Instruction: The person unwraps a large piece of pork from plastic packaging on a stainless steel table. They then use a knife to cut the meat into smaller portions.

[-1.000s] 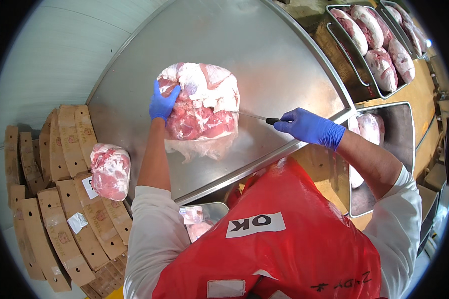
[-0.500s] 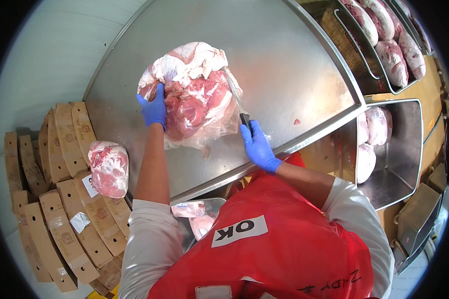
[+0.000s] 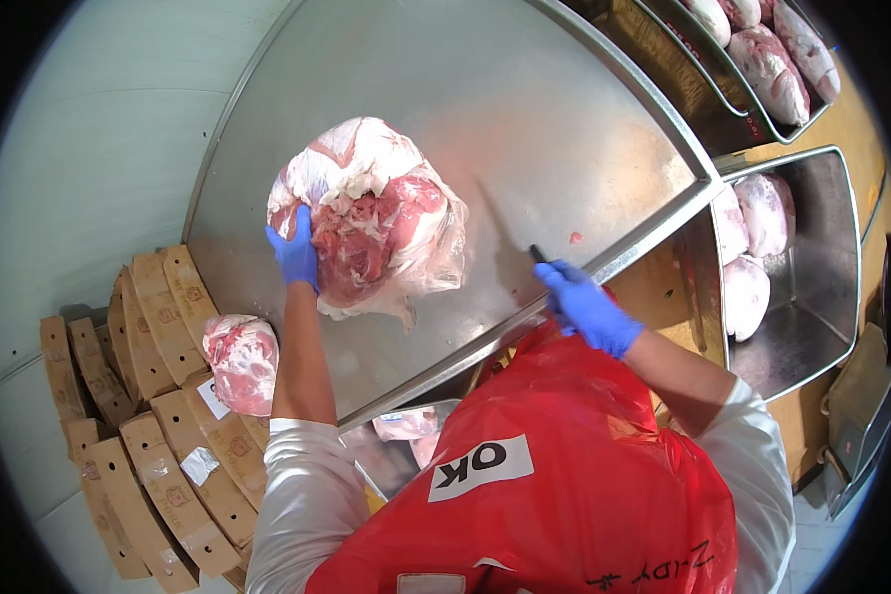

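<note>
A large cut of raw meat (image 3: pixel 386 223), red with thick white fat along its far side, rests on the steel table (image 3: pixel 564 119). Clear plastic film (image 3: pixel 436 272) lies partly under it on its near right. My left hand (image 3: pixel 295 255), in a blue glove, grips the left edge of the meat, thumb against the flesh. Off to the right, apart from the meat, my blue-gloved right hand (image 3: pixel 589 307) is closed round the black handle of a knife (image 3: pixel 538 254). The blade is dim and smeared against the table.
A smaller piece of meat (image 3: pixel 242 364) sits at the table's left corner, by stacked cardboard boxes (image 3: pixel 163 485). Steel bins with meat stand right (image 3: pixel 812 287) and far right (image 3: pixel 703 94). Another bin (image 3: pixel 376 457) is below the near edge. A meat scrap (image 3: pixel 576 238) lies near the right rim.
My right hand has drawn the knife away from the meat, rightward and toward me. My left hand has kept its hold on the meat. The whole view has shifted slightly.
</note>
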